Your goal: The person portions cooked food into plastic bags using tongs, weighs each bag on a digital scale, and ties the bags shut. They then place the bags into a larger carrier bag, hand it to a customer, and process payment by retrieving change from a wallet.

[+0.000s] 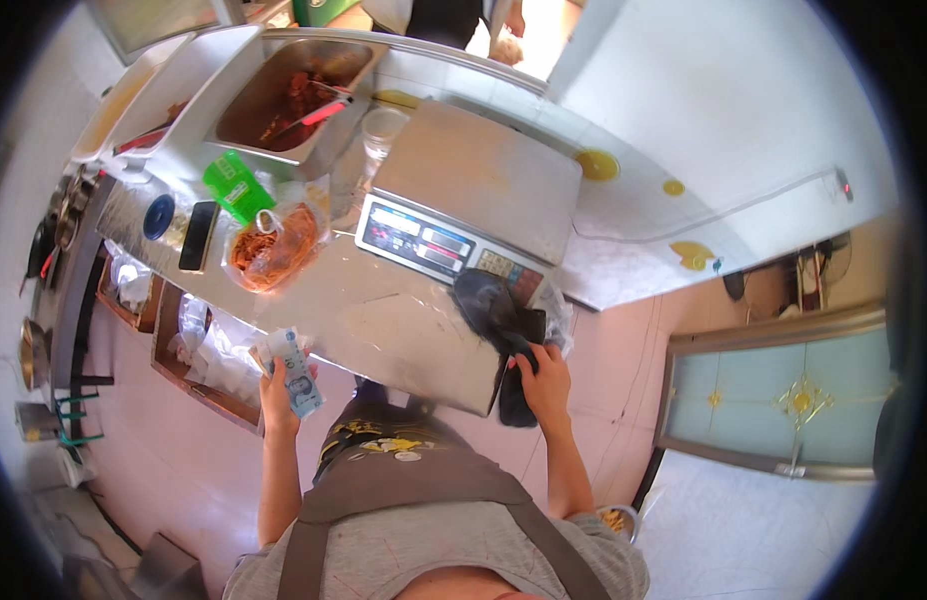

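My left hand [277, 397] grips a few banknotes [301, 386], blue ones uppermost, just off the counter's front edge. At the counter's right corner, my right hand [547, 384] has its fingers closed on a limp black pouch or bag [484, 304]. Part of the black material lies over the keypad of a digital scale [486, 157]; the rest hangs past the edge. Its opening and contents cannot be made out. On the metal counter [403, 337] sits a clear plastic bag of orange-red food [272, 251], beside a green packet [237, 186].
A smartphone [199, 236] and a blue lid [158, 217] lie on the counter's left. Behind them are a steel pan [242, 112] with red food and tongs, plus white trays [200, 82]. Plastic bags fill an open drawer [163, 349] below. A person [444, 22] stands beyond the counter.
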